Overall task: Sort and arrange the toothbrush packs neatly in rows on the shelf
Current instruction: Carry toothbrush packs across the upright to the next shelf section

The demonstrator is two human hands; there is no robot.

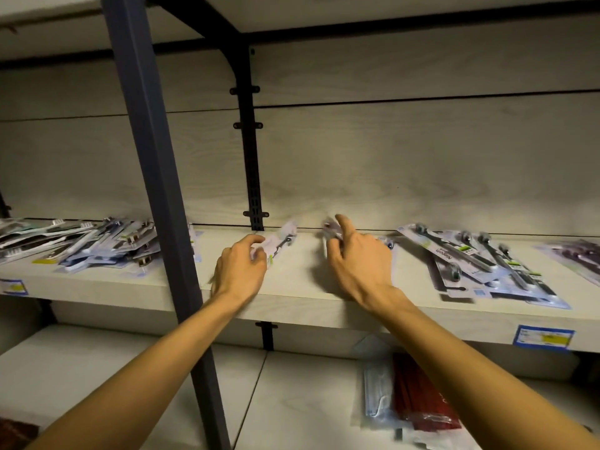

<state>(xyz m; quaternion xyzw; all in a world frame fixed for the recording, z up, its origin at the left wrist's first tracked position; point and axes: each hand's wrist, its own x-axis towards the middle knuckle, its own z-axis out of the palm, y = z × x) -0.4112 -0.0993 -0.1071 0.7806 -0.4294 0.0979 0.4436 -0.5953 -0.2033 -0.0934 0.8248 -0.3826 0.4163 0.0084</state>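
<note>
A pale wooden shelf (pixel 292 287) carries a jumbled heap of toothbrush packs (pixel 97 245) at left and overlapping packs (pixel 480 261) at right.

Two hands (pixel 242 266) (pixel 360 258), two price labels (pixel 543 339) (pixel 13 286), uncountable toothbrush packs (pixel 470 258).

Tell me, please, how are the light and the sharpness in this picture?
Head view: dim, warm light with dark corners; wide-angle bending curves the shelf edge; motion blur smears both hands, left hand and right hand, and the toothbrush packs; print on them is mostly unreadable.
</note>
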